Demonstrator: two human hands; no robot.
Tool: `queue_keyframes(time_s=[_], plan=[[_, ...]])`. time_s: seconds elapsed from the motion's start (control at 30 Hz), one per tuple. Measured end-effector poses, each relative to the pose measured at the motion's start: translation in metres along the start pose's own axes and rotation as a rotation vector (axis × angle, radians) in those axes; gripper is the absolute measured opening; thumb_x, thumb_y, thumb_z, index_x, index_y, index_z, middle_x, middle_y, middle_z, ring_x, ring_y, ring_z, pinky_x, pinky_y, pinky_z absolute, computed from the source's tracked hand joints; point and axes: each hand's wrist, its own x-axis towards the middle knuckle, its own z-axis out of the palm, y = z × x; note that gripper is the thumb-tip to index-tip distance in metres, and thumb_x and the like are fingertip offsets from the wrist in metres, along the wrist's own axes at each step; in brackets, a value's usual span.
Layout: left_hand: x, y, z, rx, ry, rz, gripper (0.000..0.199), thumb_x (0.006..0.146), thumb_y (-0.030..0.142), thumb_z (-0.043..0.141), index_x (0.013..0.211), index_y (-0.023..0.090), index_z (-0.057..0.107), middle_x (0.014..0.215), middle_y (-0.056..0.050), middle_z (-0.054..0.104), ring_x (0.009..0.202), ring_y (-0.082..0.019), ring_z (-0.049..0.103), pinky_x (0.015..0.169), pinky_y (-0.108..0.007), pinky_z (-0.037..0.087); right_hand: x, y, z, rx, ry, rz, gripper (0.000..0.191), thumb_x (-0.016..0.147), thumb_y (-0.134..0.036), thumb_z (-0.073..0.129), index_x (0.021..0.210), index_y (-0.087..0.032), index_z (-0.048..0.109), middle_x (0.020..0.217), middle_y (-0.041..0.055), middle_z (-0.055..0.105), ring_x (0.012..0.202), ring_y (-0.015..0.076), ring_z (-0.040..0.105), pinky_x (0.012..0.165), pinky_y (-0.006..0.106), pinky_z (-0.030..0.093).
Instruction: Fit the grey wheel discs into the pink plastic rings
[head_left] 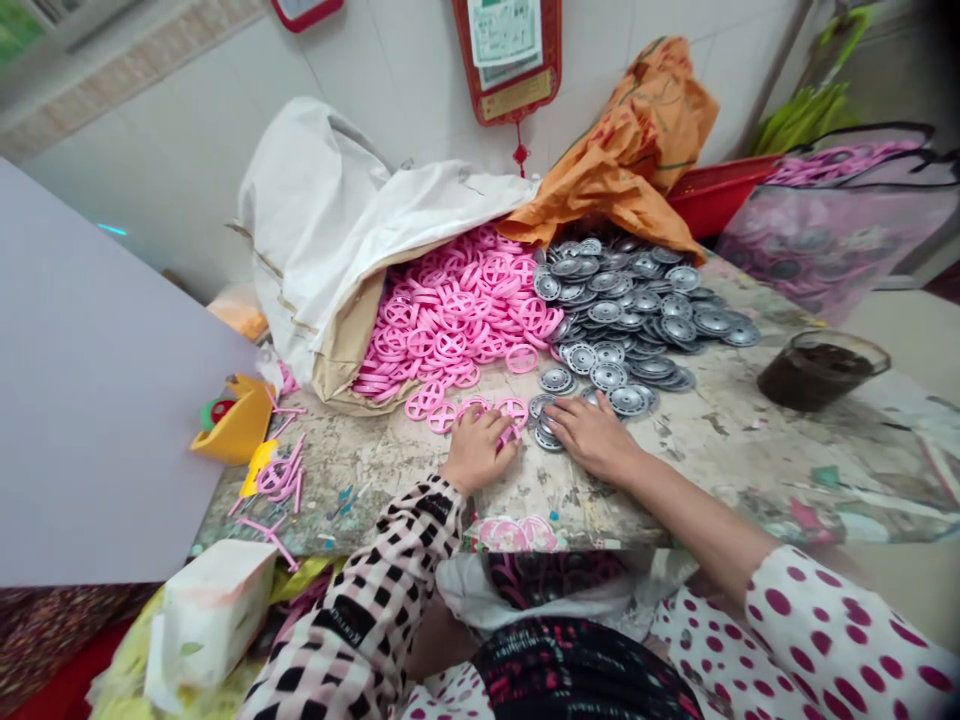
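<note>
Pink plastic wheels [457, 310] spill in a heap from a white sack [322, 220] onto the worn table [600, 510]. To their right lies a pile of grey discs [637, 300] in front of an orange sack [622, 180]. My left hand [480, 447] rests palm down with its fingers over a few pink wheels [514, 410] at the near edge of the heap. Over the nearest grey discs [544, 435] my right hand [592, 437] lies with fingers spread. Both palms are hidden from view.
A glass of dark liquid [821, 370] stands on the right. Pink scraps [281, 475] and a yellow container [240, 420] are at the left, beside a large pale panel [97, 400]. A white box [214, 620] sits lower left. A filled clear bag [832, 235] is at the back right.
</note>
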Motion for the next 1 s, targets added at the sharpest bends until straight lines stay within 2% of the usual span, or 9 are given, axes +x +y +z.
queue_keyframes(time_s=[0.13, 0.27, 0.4, 0.5, 0.6, 0.7, 0.8, 0.87, 1.0], plan=[[-0.025, 0.004, -0.002, -0.027, -0.017, 0.053, 0.041, 0.084, 0.043, 0.050, 0.119, 0.025, 0.060, 0.122, -0.006, 0.061, 0.121, -0.027, 0.042, 0.109, -0.048, 0.025, -0.003, 0.003, 0.002, 0.014, 0.040, -0.005, 0.040, 0.093, -0.038, 0.041, 0.123, -0.018, 0.058, 0.127, 0.0119, 0.058, 0.115, 0.0258, 0.051, 0.104, 0.051, 0.025], [-0.039, 0.005, 0.000, -0.076, -0.027, 0.049, 0.043, 0.083, 0.042, 0.052, 0.122, 0.025, 0.059, 0.125, -0.007, 0.059, 0.127, -0.028, 0.038, 0.110, -0.050, 0.024, -0.004, 0.007, -0.005, 0.050, 0.119, -0.030, 0.046, 0.083, -0.040, 0.055, 0.121, -0.014, 0.059, 0.116, 0.0130, 0.062, 0.108, 0.0259, 0.052, 0.094, 0.039, 0.036], [-0.046, 0.008, -0.001, -0.067, 0.031, 0.003, 0.047, 0.082, 0.046, 0.055, 0.125, 0.027, 0.057, 0.137, -0.008, 0.050, 0.130, -0.029, 0.035, 0.110, -0.051, 0.022, -0.015, -0.001, -0.015, 0.085, 0.240, -0.029, 0.045, 0.082, -0.039, 0.055, 0.120, -0.014, 0.059, 0.111, 0.0122, 0.062, 0.105, 0.0267, 0.053, 0.093, 0.040, 0.038], [-0.037, 0.012, -0.007, -0.047, 0.121, -0.045, 0.043, 0.081, 0.045, 0.056, 0.121, 0.031, 0.059, 0.136, -0.005, 0.051, 0.129, -0.028, 0.036, 0.111, -0.051, 0.016, -0.035, -0.015, -0.014, 0.127, 0.278, -0.120, 0.045, 0.083, -0.038, 0.053, 0.122, -0.017, 0.056, 0.116, 0.0128, 0.058, 0.108, 0.0272, 0.051, 0.093, 0.041, 0.039], [-0.007, 0.015, -0.014, -0.104, 0.179, -0.098, 0.033, 0.086, 0.040, 0.051, 0.114, 0.029, 0.063, 0.125, -0.006, 0.059, 0.123, -0.025, 0.042, 0.109, -0.045, 0.022, -0.058, -0.029, 0.000, 0.137, 0.246, -0.253, 0.044, 0.084, -0.035, 0.053, 0.125, -0.019, 0.054, 0.118, 0.0142, 0.055, 0.108, 0.0280, 0.050, 0.090, 0.043, 0.041], [0.043, 0.013, -0.014, -0.232, 0.218, -0.132, 0.032, 0.087, 0.032, 0.049, 0.115, 0.024, 0.062, 0.117, -0.007, 0.062, 0.114, -0.022, 0.050, 0.104, -0.039, 0.032, -0.073, -0.036, 0.014, 0.110, 0.241, -0.326, 0.040, 0.085, -0.031, 0.052, 0.123, -0.017, 0.055, 0.116, 0.0155, 0.054, 0.106, 0.0277, 0.049, 0.089, 0.044, 0.042], [0.097, 0.010, -0.004, -0.386, 0.201, -0.183, 0.037, 0.082, 0.019, 0.053, 0.118, 0.020, 0.060, 0.120, -0.008, 0.060, 0.113, -0.019, 0.052, 0.102, -0.033, 0.037, -0.077, -0.037, 0.019, 0.068, 0.293, -0.292, 0.039, 0.085, -0.030, 0.053, 0.120, -0.014, 0.056, 0.114, 0.0170, 0.053, 0.104, 0.0280, 0.048, 0.088, 0.044, 0.043], [0.126, 0.009, 0.006, -0.462, 0.178, -0.317, 0.041, 0.078, 0.018, 0.058, 0.119, 0.018, 0.057, 0.119, -0.009, 0.061, 0.111, -0.020, 0.054, 0.099, -0.032, 0.039, -0.076, -0.037, 0.019, 0.045, 0.312, -0.268, 0.039, 0.085, -0.029, 0.053, 0.121, -0.013, 0.056, 0.115, 0.0177, 0.052, 0.104, 0.0283, 0.047, 0.087, 0.045, 0.043], [0.161, 0.012, 0.026, -0.499, 0.174, -0.454, 0.047, 0.072, 0.019, 0.065, 0.117, 0.013, 0.055, 0.118, -0.015, 0.060, 0.109, -0.024, 0.055, 0.095, -0.036, 0.041, -0.075, -0.038, 0.019, 0.033, 0.300, -0.237, 0.042, 0.086, -0.032, 0.051, 0.124, -0.014, 0.053, 0.113, 0.0177, 0.051, 0.103, 0.0292, 0.048, 0.083, 0.045, 0.045]])
